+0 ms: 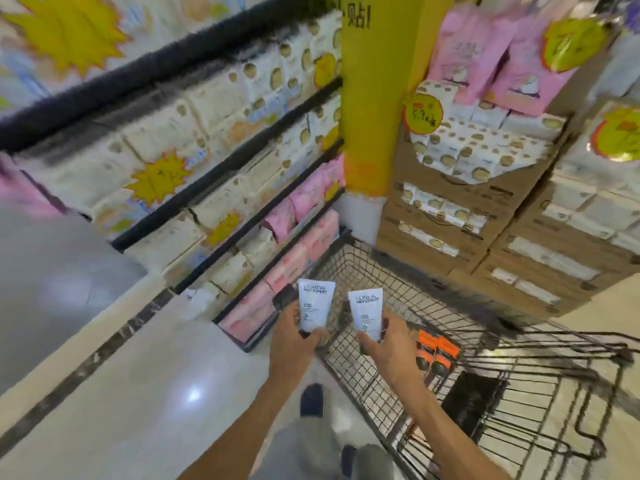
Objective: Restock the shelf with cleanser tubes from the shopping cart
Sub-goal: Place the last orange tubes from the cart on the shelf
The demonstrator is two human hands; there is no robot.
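— Shelving first, at the far left: the tiered shelf (207, 161) holds blurred white and pink packs, with no cleanser spot showing. What should the person do?

— Probably find the right facing before letting go of anything. The left hand (294, 336) grasps one white L'Oréal Men Expert tube (315, 304) by its lower end, held upright beside the cart rim. Just right of it, the right hand (389, 344) pinches a second white tube (366, 313) the same way, over the wire shopping cart (485, 375).

— How should they be placed?

— Labels forward and standing as they are held, one at a time — setting both at once risks toppling them.

— And the count?

— Two white tubes in hand, one each. Two orange-and-black tubes (437, 351) lie in the cart just past the right hand; a dark item (472, 401) sits behind them, too unclear to name.
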